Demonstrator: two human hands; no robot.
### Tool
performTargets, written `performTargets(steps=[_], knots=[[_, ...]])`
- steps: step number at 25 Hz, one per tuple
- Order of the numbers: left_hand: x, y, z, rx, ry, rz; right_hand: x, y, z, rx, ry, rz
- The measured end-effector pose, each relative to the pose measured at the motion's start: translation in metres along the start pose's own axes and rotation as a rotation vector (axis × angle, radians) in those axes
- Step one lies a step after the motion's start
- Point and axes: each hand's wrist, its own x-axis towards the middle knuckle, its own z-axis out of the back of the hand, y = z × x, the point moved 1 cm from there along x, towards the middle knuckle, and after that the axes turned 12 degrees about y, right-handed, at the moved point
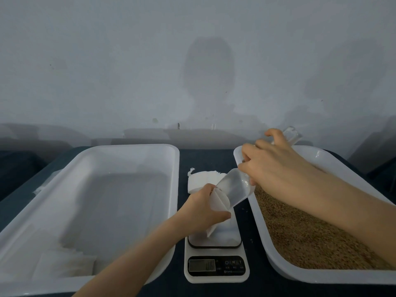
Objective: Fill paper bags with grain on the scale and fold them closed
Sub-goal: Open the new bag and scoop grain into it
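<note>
1. My left grip (203, 211) is curling round the paper bag (218, 202), holding it open on the scale (216, 275).
2. My right grip (274, 166) is clasping the clear scoop (233, 189), tipping it into the bag above the scale.
3. I am judging that filling is under way and folding is not yet done. The grain (310, 232) is lying right of the scale.

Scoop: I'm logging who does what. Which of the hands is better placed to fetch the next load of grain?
Right. The right hand grips the clear scoop and hovers over the grain tray; the left hand is occupied, holding the paper bag over the scale.
</note>
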Motion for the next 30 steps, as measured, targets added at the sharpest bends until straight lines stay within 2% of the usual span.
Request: performTargets(steps=[10, 17, 23, 27, 30], knots=[[0.004, 0.011, -0.002, -0.022, -0.033, 0.028, -0.017, 0.001, -0.002, -0.001, -0.128, -0.068], [0.001, 0.009, 0.0, -0.031, -0.052, 0.007, -0.035, -0.048, -0.021, 0.212, -0.304, -0.163], [0.0, 0.008, 0.001, -0.004, -0.047, -0.005, -0.05, -0.088, -0.094, 0.25, -0.055, -0.393], [0.0, 0.009, 0.0, 0.0, -0.036, 0.001, -0.05, -0.077, -0.14, 0.174, 0.167, -0.413], [0.001, 0.01, 0.0, -0.004, -0.033, 0.009, -0.045, -0.064, -0.156, 0.188, 0.184, -0.428]])
